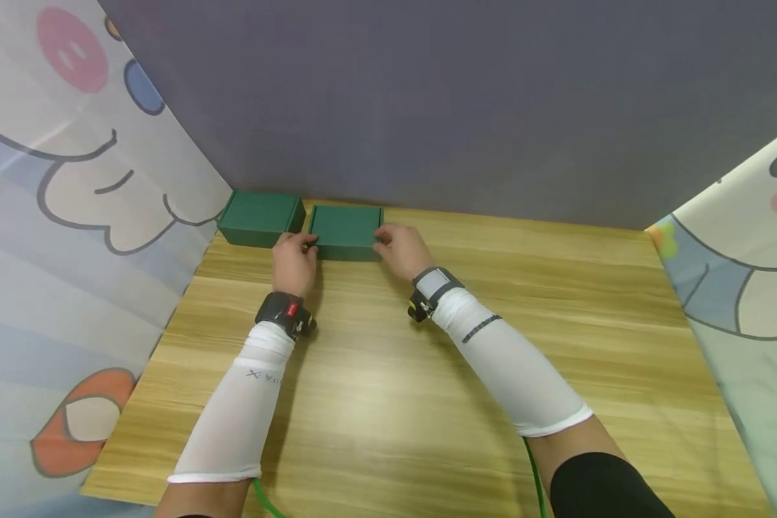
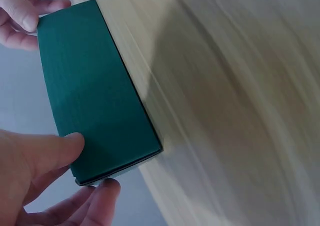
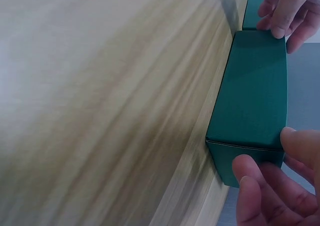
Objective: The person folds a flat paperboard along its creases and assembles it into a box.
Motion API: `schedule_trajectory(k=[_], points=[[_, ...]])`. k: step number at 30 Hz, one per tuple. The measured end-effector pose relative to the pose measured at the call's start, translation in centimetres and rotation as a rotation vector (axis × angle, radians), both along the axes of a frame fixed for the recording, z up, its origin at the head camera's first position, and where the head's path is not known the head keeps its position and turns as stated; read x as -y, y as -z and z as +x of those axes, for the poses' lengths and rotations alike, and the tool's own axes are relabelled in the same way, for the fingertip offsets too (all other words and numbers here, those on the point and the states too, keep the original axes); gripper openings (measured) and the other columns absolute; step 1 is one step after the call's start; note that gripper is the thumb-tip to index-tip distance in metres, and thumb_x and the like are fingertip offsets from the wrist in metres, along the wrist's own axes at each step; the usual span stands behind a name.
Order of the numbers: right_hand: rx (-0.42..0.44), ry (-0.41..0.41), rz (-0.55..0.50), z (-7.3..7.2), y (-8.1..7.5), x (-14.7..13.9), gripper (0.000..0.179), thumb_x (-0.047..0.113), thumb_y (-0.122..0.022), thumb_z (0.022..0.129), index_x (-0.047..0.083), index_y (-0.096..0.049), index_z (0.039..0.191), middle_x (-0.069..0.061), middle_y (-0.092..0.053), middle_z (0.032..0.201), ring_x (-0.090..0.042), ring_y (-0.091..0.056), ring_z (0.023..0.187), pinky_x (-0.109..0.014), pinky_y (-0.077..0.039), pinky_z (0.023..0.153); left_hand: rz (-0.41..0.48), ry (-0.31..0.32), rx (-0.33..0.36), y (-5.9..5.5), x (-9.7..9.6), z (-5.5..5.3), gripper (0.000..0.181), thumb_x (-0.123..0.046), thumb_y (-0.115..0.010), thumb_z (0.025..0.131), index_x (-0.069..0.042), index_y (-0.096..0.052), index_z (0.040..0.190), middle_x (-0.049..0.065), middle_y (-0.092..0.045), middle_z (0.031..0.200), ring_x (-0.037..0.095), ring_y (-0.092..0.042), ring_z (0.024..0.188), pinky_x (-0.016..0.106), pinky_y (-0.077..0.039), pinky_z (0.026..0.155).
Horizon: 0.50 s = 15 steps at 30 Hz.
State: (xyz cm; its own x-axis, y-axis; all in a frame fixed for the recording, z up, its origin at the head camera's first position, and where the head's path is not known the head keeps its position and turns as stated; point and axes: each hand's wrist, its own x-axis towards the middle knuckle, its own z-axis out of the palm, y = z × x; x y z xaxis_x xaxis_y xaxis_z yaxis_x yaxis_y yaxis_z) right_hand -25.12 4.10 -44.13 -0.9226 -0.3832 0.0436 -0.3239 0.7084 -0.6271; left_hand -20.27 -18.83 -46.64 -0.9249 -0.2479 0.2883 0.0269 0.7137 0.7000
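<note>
A closed green cardboard box [image 1: 347, 226] lies flat near the back of the table, its lid up. My left hand [image 1: 294, 262] holds its left end, the thumb on the front face and the fingertips at the side, as the left wrist view shows. At the right end my right hand [image 1: 403, 250] holds the same box, thumb at the front edge and fingers along the side face [image 3: 227, 163]. Just left of it stands a second green box [image 1: 262, 216] of like look, close beside my left hand.
A wooden table [image 1: 388, 374] stretches toward me and to the right. Behind the boxes rises a grey wall panel [image 1: 427, 108]. Cartoon-printed sheets hang at the left [image 1: 13, 252] and right [image 1: 744, 288]. Green cables [image 1: 536, 478] run from both sleeves.
</note>
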Motion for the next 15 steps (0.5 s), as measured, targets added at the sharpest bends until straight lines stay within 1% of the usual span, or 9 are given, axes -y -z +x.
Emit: schedule_trajectory(k=[5, 10, 15], points=[[-0.003, 0.017, 0.007, -0.60, -0.01, 0.56, 0.031, 0.023, -0.068, 0.102, 0.007, -0.070, 0.128, -0.012, -0.076, 0.123, -0.025, -0.074, 0.107, -0.038, -0.060, 0.096, 0.016, -0.034, -0.015, 0.11, -0.10, -0.66, 0.026, 0.000, -0.066, 0.098, 0.002, -0.074, 0.122, 0.027, -0.066, 0.116, 0.040, -0.066, 0.101, 0.050, -0.057, 0.089], [-0.001, 0.028, -0.001, -0.74, -0.12, 0.83, 0.030, 0.023, -0.068, 0.102, 0.007, -0.070, 0.128, -0.012, -0.076, 0.125, -0.026, -0.075, 0.108, -0.038, -0.060, 0.097, 0.030, -0.035, 0.001, 0.13, -0.19, -0.99, 0.030, 0.001, -0.064, 0.098, 0.003, -0.071, 0.126, 0.028, -0.065, 0.119, 0.042, -0.062, 0.107, 0.052, -0.053, 0.095], [-0.004, 0.020, -0.003, -0.92, -0.09, 0.94, 0.031, 0.023, -0.067, 0.103, 0.007, -0.069, 0.130, -0.012, -0.075, 0.127, -0.026, -0.073, 0.113, -0.039, -0.058, 0.101, 0.032, -0.035, 0.000, 0.37, -0.09, -1.12, 0.032, 0.001, -0.064, 0.097, 0.002, -0.071, 0.128, 0.028, -0.065, 0.119, 0.041, -0.062, 0.108, 0.053, -0.053, 0.094]])
